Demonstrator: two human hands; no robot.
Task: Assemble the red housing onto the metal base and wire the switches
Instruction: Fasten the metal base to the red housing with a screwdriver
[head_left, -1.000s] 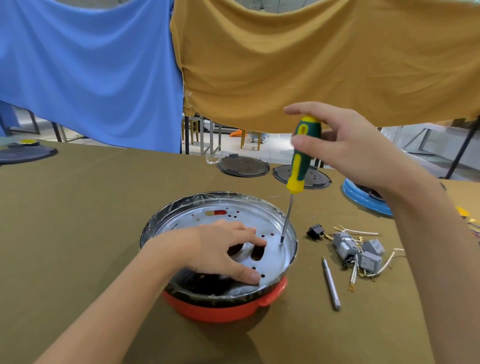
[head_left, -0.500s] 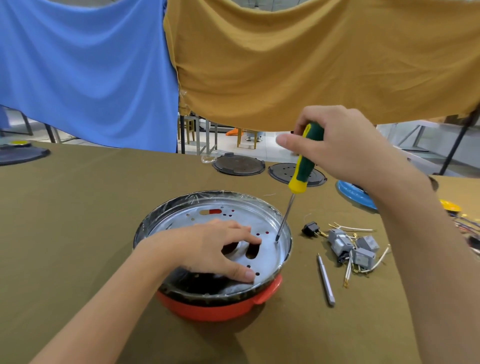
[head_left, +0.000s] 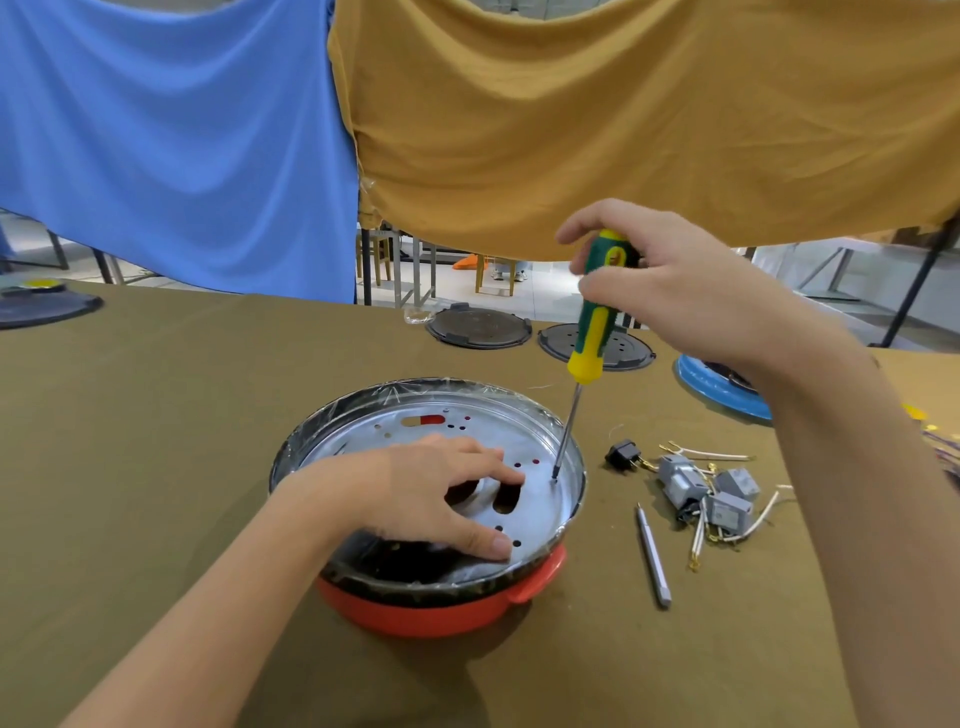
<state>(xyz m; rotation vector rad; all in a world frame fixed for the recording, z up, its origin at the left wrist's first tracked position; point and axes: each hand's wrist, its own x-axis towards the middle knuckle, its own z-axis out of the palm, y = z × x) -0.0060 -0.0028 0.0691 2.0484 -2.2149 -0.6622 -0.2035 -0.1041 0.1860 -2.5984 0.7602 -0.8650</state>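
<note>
The round metal base (head_left: 395, 437), wrapped at its rim in clear film, sits upside down in the red housing (head_left: 441, 616) at the table's middle. My left hand (head_left: 431, 493) rests on the base with fingers spread, the thumb pressing near the front rim. My right hand (head_left: 670, 291) grips the green and yellow screwdriver (head_left: 592, 332) by its handle. The shaft stands nearly upright and its tip touches the base near the right rim. Grey switches (head_left: 706, 491) with white wires lie in a heap right of the housing.
A black plug part (head_left: 623, 456) and a loose silver screwdriver bit (head_left: 653, 558) lie right of the housing. Two black round lids (head_left: 478, 327) and a blue housing (head_left: 722, 387) sit at the table's far side. Blue and mustard cloths hang behind.
My right hand has shifted its grip on the screwdriver handle and the shaft now stands straighter. The tip stays at the same spot on the base. My left hand has not moved.
</note>
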